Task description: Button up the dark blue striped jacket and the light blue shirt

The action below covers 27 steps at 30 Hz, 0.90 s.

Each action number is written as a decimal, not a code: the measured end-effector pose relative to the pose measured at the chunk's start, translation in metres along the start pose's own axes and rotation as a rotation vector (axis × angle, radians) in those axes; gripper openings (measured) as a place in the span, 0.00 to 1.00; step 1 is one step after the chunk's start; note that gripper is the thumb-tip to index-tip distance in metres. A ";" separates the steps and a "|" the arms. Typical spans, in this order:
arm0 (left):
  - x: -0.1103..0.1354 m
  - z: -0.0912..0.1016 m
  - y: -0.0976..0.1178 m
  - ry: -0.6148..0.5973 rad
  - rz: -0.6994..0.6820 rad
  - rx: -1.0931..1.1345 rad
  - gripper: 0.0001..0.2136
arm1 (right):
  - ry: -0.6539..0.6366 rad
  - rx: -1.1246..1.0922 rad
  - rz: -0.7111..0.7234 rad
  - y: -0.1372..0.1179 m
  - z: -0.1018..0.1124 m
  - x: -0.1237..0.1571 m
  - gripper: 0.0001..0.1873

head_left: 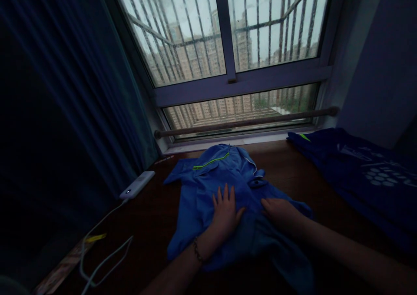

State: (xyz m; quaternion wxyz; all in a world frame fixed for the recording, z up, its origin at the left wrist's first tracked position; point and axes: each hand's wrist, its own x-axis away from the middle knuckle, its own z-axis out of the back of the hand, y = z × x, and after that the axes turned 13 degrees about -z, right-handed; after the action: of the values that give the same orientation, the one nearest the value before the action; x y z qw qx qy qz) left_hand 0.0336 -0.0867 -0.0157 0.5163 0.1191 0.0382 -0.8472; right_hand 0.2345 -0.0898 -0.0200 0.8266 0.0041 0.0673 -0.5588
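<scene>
A blue garment (208,186) with a yellow-green stripe and thin white piping lies rumpled on the dark wooden surface; it looks like a shirt or jacket. My left hand (224,210), with a bracelet at its wrist, rests flat on the middle of the cloth, fingers spread. To its right, my right hand (280,212) is closed, thumb and fingers pinching a fold of the same garment. Part of the cloth near my forearms is dim and loosely folded.
A darker blue garment (352,169) with white print lies at the right. On the left are a white power bank (138,185), its white cable (107,217) and a small yellow strip (97,237). A blue curtain (107,91) hangs beside the barred window (272,75).
</scene>
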 end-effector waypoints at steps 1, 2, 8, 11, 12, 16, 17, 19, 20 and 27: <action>-0.002 -0.003 -0.008 -0.043 0.046 -0.027 0.32 | -0.065 0.012 -0.031 0.000 0.002 0.000 0.11; -0.004 -0.005 -0.016 -0.084 0.081 -0.040 0.32 | -0.128 0.023 -0.065 0.001 0.005 0.001 0.11; -0.016 -0.004 -0.075 -0.221 0.298 -0.021 0.30 | -0.596 -0.096 0.023 0.024 0.041 0.014 0.09; -0.016 0.000 -0.097 -0.233 0.382 -0.010 0.30 | -0.904 -0.228 0.098 0.045 0.057 0.020 0.09; -0.016 0.001 -0.100 -0.237 0.389 -0.008 0.30 | -0.955 -0.307 0.065 0.052 0.058 0.019 0.10; -0.011 0.008 -0.091 -0.292 0.345 -0.008 0.32 | -0.524 -0.531 -0.231 0.071 0.047 0.006 0.18; -0.010 0.010 -0.085 -0.315 0.328 -0.007 0.32 | -0.294 -0.523 -0.286 0.073 0.041 0.002 0.20; -0.007 0.015 -0.069 -0.372 0.292 -0.003 0.33 | 0.055 -0.454 -0.368 0.073 0.026 -0.004 0.28; -0.005 0.017 -0.060 -0.395 0.269 -0.007 0.34 | 0.136 -0.414 -0.395 0.071 0.019 -0.006 0.34; 0.013 0.018 -0.007 -0.420 0.054 -0.095 0.39 | -0.049 -0.195 -0.603 0.086 0.024 -0.015 0.16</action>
State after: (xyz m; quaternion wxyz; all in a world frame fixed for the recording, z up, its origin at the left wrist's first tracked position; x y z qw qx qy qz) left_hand 0.0188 -0.0977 -0.0016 0.5405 -0.0837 -0.0334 -0.8365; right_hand 0.3107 -0.0456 -0.0008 0.6214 -0.1087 0.0986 -0.7696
